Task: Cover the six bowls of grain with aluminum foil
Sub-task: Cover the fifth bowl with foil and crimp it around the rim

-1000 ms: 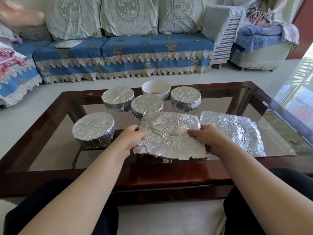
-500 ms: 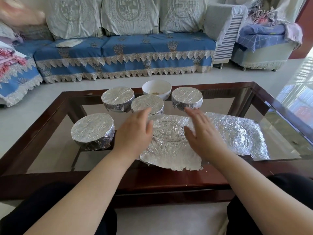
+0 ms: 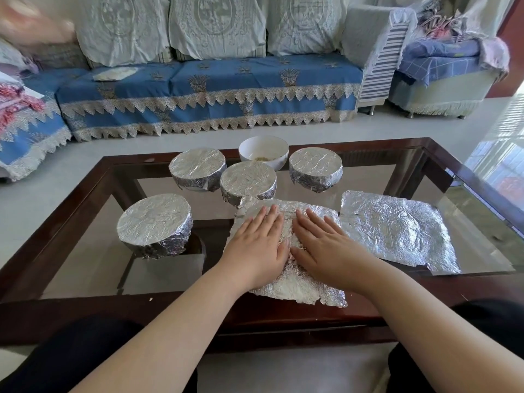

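Several foil-covered bowls stand on the glass table: one at the near left (image 3: 154, 222), one behind it (image 3: 197, 168), one in the middle (image 3: 248, 180), one at the right (image 3: 314, 168). An uncovered white bowl (image 3: 280, 161) with a little grain sits at the back. A crinkled foil sheet (image 3: 300, 287) lies flat near the front edge. My left hand (image 3: 256, 239) and my right hand (image 3: 323, 242) rest palm-down on it, side by side, fingers extended. A second foil sheet (image 3: 397, 231) lies to the right, touching the first.
The table (image 3: 170, 313) has a dark wooden frame around a glass top. My knees are just below its front edge. A blue-covered sofa (image 3: 212, 86) runs along the back, with an armchair (image 3: 439, 72) at the right across open floor.
My hands let go of the foil sheet's sides, lifted over it, and now lie flat on its middle. The sheet has settled flatter on the glass.
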Motion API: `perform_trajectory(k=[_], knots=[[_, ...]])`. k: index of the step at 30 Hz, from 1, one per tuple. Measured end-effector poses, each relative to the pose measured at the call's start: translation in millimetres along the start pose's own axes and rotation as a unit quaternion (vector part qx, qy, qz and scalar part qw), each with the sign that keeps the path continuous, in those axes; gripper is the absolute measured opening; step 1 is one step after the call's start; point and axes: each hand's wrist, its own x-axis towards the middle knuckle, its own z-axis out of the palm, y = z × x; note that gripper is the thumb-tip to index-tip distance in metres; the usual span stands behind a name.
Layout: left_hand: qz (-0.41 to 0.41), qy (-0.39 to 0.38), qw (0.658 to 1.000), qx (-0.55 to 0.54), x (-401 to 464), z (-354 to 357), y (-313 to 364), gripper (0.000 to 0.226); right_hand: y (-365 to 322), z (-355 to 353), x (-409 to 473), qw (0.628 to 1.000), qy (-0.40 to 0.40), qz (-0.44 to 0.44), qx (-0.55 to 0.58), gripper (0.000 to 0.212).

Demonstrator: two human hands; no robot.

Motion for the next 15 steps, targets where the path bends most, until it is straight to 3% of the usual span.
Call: perform_trajectory(k=[3, 7, 11, 15], knots=[[-0.001, 0.003, 1.000, 0.001, -2, 0, 6, 0.061, 1, -3, -3, 1.000, 0.003, 0.006, 0.005, 0.069], [-0.001, 0.013, 1.000, 0.004, -2, 1, 8, 0.061, -4, 1, 3, 0.998, 0.060, -0.002, 0.009, 0.086], [-0.011, 0.017, 1.000, 0.013, -4, 0, 8, 0.060, -6, 6, 13, 0.998, 0.055, -0.017, 0.029, 0.089], [-0.013, 0.022, 1.000, 0.008, -8, 0, 9, 0.060, -6, 4, 11, 0.998, 0.045, -0.022, 0.028, 0.070]])
